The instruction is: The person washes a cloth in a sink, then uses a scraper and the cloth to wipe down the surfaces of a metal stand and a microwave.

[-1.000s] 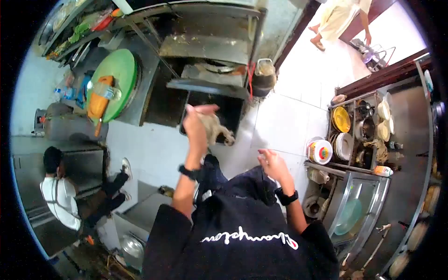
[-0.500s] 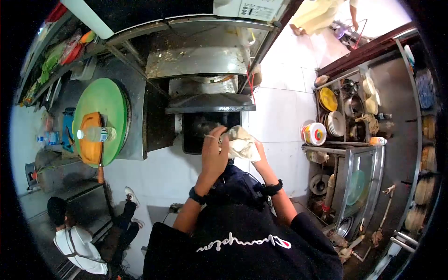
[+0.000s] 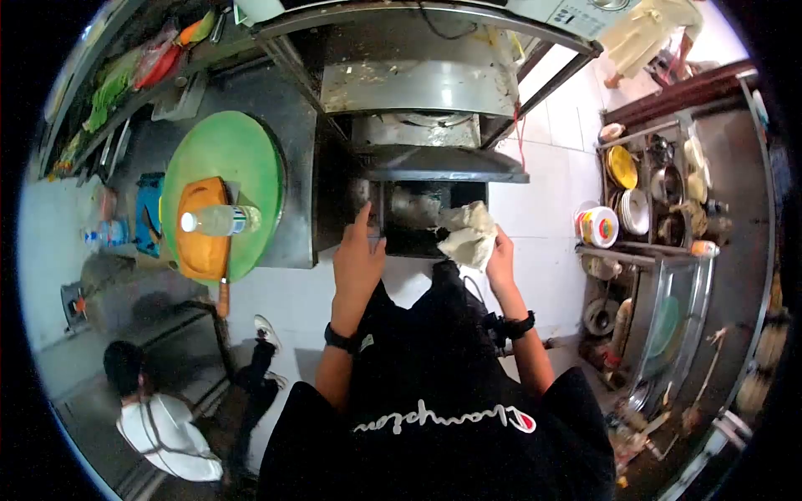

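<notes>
My right hand (image 3: pixel 500 260) grips a crumpled whitish cloth (image 3: pixel 469 236) over the near right part of an open black bin (image 3: pixel 407 243). The cloth hangs loosely to the left of the fingers. At the bin's left side, my left hand (image 3: pixel 359 260) is empty, its index finger stretched out and the thumb apart. Behind both hands the bin's dark lid (image 3: pixel 443 164) stands raised. Something pale and hard to make out lies inside the bin.
On the left counter, a green round board (image 3: pixel 251 142) carries an orange board (image 3: pixel 200 250) and a bottle (image 3: pixel 219 220). A seated person (image 3: pixel 167 434) is at lower left. Right are a dish rack (image 3: pixel 654 242) and white tub (image 3: pixel 599 226). Another person (image 3: pixel 647 37) stands at upper right.
My hands have moved apart; the left has come away from the cloth, which stays in my right hand. The whole view has shifted, with the surroundings now further right.
</notes>
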Available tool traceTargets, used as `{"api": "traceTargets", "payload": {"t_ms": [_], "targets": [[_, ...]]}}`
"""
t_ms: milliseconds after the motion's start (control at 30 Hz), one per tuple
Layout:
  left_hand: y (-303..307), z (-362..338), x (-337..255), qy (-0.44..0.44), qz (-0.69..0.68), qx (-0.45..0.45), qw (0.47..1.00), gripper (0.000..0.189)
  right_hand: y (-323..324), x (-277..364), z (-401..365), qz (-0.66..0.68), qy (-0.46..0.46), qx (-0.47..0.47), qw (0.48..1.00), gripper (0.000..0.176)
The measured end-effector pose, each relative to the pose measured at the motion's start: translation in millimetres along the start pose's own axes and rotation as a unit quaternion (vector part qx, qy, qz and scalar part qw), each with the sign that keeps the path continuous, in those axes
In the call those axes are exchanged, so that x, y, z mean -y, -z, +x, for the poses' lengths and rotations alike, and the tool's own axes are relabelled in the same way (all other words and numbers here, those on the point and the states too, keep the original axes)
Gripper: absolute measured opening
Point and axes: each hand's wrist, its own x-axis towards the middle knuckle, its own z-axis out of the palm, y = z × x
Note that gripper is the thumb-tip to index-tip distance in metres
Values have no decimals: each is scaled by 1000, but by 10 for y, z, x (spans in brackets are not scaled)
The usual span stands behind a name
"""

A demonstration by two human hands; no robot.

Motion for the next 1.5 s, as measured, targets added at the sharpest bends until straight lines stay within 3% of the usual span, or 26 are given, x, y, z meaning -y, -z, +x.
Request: {"api": "traceTargets", "payload": {"t_ms": [100, 200, 267, 300, 367, 400, 433, 533, 567, 600, 633, 667, 700, 767, 833, 967, 1000, 1033, 1100, 1167, 1233, 1300, 1333, 1400, 1467, 1500], "targets": [[234, 126, 341, 38, 25, 129, 991, 64, -241, -20, -117, -11, -20, -62, 998, 26], [535, 82, 531, -160, 25, 24, 986, 62, -575, 24, -246, 56, -6, -132, 990, 29], [643, -6, 804, -161, -14, 69, 984, 66, -756, -19, -318, 51, -12, -180, 982, 28], [835, -65, 731, -30, -94, 146, 984, 68, -869, 34, -344, 52, 3, -205, 977, 28], [916, -141, 987, 69, -280, 195, 938, 70, -987, 108, -398, 19, 45, -219, 975, 28], [1033, -194, 969, 134, -332, 213, 909, 61, -1049, 150, -423, 20, 62, -226, 972, 28], [1073, -217, 1014, 72, -260, 219, 938, 56, -1076, 170, -467, 19, 76, -232, 970, 29], [1234, -377, 1179, -124, -11, 195, 973, 41, -1127, 165, -638, 37, -15, -259, 965, 31], [1302, -453, 1217, -131, 9, 193, 972, 45, -1158, 229, -654, 31, -35, -264, 963, 33], [1422, -487, 1186, -59, -100, 238, 964, 48, -1174, 243, -701, 45, -17, -268, 962, 34], [1559, -543, 1184, 17, -209, 279, 937, 51, -1137, 106, -682, 79, -6, -268, 960, 38], [1662, -591, 1286, 133, -325, 313, 882, 55, -1076, -13, -677, 108, -29, -278, 954, 39], [1681, -651, 1588, 187, -430, 318, 824, 61, -1050, -73, -671, 139, -51, -289, 946, 40], [2086, -788, 1694, 171, -468, 334, 800, 68, -969, -274, -776, 205, -124, -274, 931, 44], [2533, -951, 2097, 118, -619, 321, 708, 72, -881, -599, -909, 259, -157, -292, 907, 45], [3345, -994, 3220, 81, -789, 108, 599, 56, -913, -862, -1409, 236, -194, -367, 879, 41], [3422, -894, 3343, 160, -677, -66, 716, 52, -985, -754, -1506, 222, -202, -375, 877, 40], [3489, -763, 3474, 232, -522, -237, 786, 49, -1071, -636, -1610, 209, -210, -382, 875, 38], [3589, -510, 4362, 227, -468, -286, 805, 48, -741, -1467, -1717, 322, -65, -284, 901, 37], [3672, -109, 5013, 288, -467, -341, 763, 45, -850, -1323, -2006, 201, -62, -371, 905, 36], [3725, 223, 5790, 225, -300, -342, 862, 35, -897, -1178, -2228, -7, -80, -393, 916, 38], [3726, 620, 6309, 168, -123, -386, 899, 30, -992, -1087, -2285, -51, -123, -501, 855, 41], [3708, 760, 6481, 139, -34, -407, 902, 29, -1178, -915, -2334, -19, -74, -495, 866, 42], [3788, 1008, 7053, 193, 16, -354, 915, 24, -1497, -648, -2428, -16, -44, -468, 882, 42], [3918, 1233, 7309, 137, 148, -244, 948, 20, -1621, -567, -2513, -28, -44, -460, 886, 44], [3977, 1249, 7308, 49, 252, -162, 953, 20, -1802, -453, -2547, -34, 8, -443, 896, 39]]}}
